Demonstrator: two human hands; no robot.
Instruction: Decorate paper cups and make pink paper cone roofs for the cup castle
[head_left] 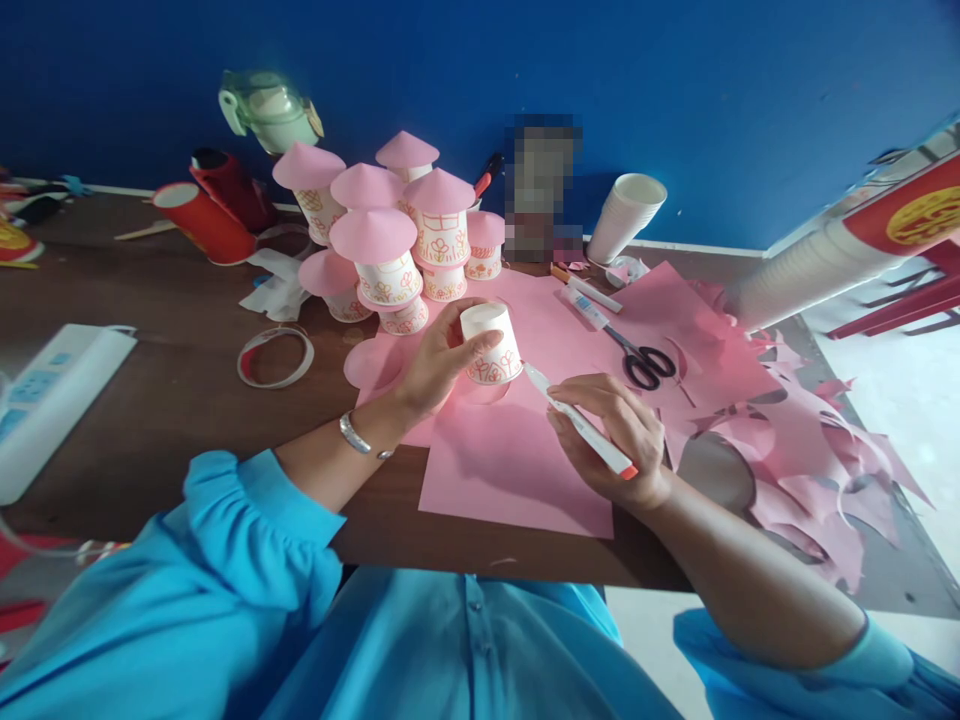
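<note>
- The blue wall (420, 60) runs behind everything, and the dark brown table (172, 420) in front of me is cut off at the left.
- Pink sheets (517, 480) overlap under my hands; I can't count them.
- Pink scraps (810, 480) heap up on the right, covering part of the table.
- A long stack of cups (810, 272) leans in from the right, its far end out of view.
- Cone-roofed cups (375, 240) crowd together beyond my left hand (442, 365), the front ones hiding those at the back.
- A white case (64, 410) is cut off by the left edge.
- Something by the wall is a blurred patch (541, 190), impossible to make out.
- My left hand grips an upturned paper cup (491, 352) above the sheets, fingers covering some of its side; I can't tell whether its rim touches the paper.
- My right hand (611, 435) holds a marker (589, 430), tip at the cup's lower edge; whether it touches is unclear.
- Black-handled scissors (646, 365) lie past my right hand.
- A tape roll (275, 383) sits on the left.
</note>
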